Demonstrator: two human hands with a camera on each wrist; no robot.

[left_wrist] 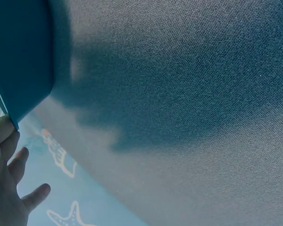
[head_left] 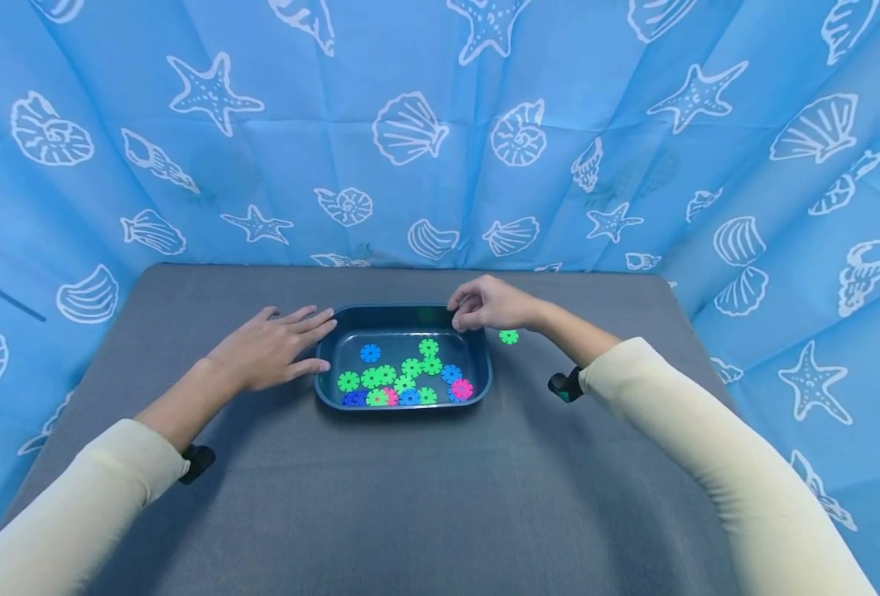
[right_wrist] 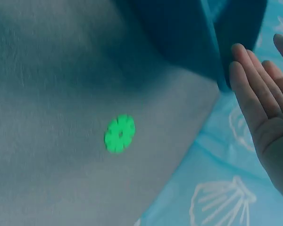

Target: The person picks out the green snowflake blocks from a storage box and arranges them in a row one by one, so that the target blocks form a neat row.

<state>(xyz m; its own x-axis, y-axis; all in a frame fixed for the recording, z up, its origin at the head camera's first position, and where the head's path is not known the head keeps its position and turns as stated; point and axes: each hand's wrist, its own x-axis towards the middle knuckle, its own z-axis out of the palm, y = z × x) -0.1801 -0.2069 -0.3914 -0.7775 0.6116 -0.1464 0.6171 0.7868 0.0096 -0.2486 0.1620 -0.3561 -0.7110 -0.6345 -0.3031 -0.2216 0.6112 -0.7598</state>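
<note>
A dark blue tray [head_left: 402, 408] holds several notched plastic discs: green discs [head_left: 411, 367], blue discs [head_left: 370, 353] and a pink disc [head_left: 462, 389]. At its left end is my left hand [head_left: 271, 352], fingers spread and fingertips right at the rim; the left wrist view shows them along the tray's edge. Over the far right corner is my right hand [head_left: 493, 305], its fingers bent a little. In the right wrist view its fingers reach the tray wall, thumb apart, nothing between them. A single green disc [right_wrist: 120, 133] lies on the table outside the tray's right end.
Grey cloth covers the table [head_left: 425, 497] under the tray. Behind it and along the sides hangs a blue curtain [head_left: 283, 149] printed with white shells and starfish. Black straps [head_left: 198, 463] sit at both wrists, below cream sleeves [head_left: 89, 488].
</note>
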